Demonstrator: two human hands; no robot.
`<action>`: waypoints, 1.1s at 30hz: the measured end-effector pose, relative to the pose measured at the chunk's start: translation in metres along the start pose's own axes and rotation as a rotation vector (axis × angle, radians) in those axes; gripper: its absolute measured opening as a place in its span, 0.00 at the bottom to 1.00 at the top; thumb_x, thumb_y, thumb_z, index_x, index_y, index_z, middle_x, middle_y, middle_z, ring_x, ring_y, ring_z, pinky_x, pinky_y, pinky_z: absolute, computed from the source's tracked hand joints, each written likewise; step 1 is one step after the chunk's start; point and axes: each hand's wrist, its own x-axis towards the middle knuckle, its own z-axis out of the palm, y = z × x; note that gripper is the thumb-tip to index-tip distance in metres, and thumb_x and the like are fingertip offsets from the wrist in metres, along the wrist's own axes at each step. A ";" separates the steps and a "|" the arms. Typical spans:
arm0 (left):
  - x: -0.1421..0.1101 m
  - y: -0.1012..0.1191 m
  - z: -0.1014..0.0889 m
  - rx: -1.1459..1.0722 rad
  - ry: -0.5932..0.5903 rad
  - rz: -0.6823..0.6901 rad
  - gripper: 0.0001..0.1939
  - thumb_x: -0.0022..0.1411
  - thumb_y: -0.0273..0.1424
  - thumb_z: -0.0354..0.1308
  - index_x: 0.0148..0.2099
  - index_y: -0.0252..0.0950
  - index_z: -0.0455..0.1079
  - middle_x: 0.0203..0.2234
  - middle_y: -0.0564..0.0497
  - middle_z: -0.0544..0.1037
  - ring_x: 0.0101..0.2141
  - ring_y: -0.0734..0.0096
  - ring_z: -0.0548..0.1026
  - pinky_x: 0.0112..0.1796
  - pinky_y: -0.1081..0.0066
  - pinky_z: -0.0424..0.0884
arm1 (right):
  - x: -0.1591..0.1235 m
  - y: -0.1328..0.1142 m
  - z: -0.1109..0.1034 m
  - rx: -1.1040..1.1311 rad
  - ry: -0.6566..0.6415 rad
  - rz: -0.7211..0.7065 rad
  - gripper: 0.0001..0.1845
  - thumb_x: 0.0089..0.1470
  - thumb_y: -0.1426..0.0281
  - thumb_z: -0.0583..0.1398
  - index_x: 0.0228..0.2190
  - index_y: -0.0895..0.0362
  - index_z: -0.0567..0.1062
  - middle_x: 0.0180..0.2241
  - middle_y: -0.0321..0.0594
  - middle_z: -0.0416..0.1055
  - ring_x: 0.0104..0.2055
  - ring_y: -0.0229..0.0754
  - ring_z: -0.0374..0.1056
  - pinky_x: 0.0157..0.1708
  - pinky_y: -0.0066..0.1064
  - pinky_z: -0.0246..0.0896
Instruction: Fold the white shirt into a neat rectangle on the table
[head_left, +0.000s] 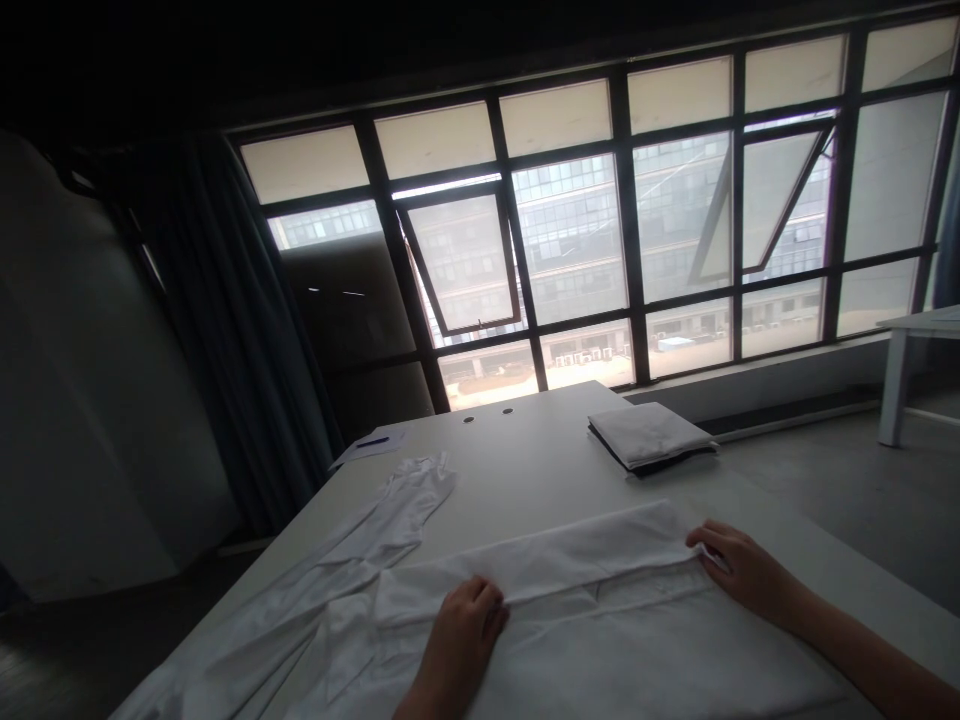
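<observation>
On the near part of the white tabletop (517, 450), a big white cloth (615, 650) lies flat, with a long folded strip (555, 558) along its far side. The cloth looks light, soft and floppy, so it should bend easily and not break, but it may wrinkle or slide a bit. The two ends of the strip seem the best places to hold it. The strip's long way runs left to right, tipping up a little toward the right, and its right end meets the right hand (739, 565). There, the thumb and fingers pinch the cloth. The left hand (463, 635) has its fingers curled on the strip's near edge; whether they pinch it, one cannot tell. Crumpled white fabric (416, 500) lies to the left, and a folded pile (649, 435) sits beyond the right hand.
</observation>
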 end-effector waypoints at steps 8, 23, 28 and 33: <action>-0.002 -0.014 0.008 -0.083 0.063 0.102 0.07 0.71 0.31 0.54 0.46 0.43 0.72 0.52 0.48 0.77 0.54 0.60 0.74 0.56 0.58 0.70 | -0.001 -0.008 -0.011 0.111 -0.057 0.036 0.12 0.60 0.65 0.55 0.36 0.55 0.78 0.38 0.43 0.72 0.38 0.41 0.68 0.38 0.29 0.65; 0.001 -0.020 0.011 -0.065 -0.063 0.089 0.06 0.69 0.28 0.53 0.43 0.41 0.70 0.61 0.46 0.70 0.65 0.54 0.62 0.64 0.38 0.52 | -0.004 -0.012 -0.015 0.088 -0.095 0.049 0.05 0.50 0.73 0.55 0.29 0.57 0.72 0.37 0.41 0.69 0.39 0.41 0.66 0.42 0.29 0.61; 0.000 -0.015 0.004 -0.081 -0.090 0.117 0.07 0.70 0.28 0.50 0.45 0.41 0.69 0.61 0.45 0.70 0.65 0.57 0.61 0.65 0.41 0.51 | -0.003 -0.016 -0.009 0.067 -0.094 0.062 0.10 0.58 0.65 0.55 0.29 0.57 0.72 0.35 0.42 0.70 0.36 0.41 0.65 0.39 0.30 0.59; 0.000 -0.007 -0.002 -0.093 -0.120 0.118 0.08 0.72 0.32 0.49 0.45 0.41 0.69 0.62 0.44 0.69 0.66 0.56 0.61 0.65 0.39 0.50 | 0.000 -0.019 0.005 -0.019 0.032 0.175 0.14 0.61 0.60 0.52 0.34 0.56 0.71 0.29 0.41 0.70 0.32 0.42 0.66 0.35 0.32 0.58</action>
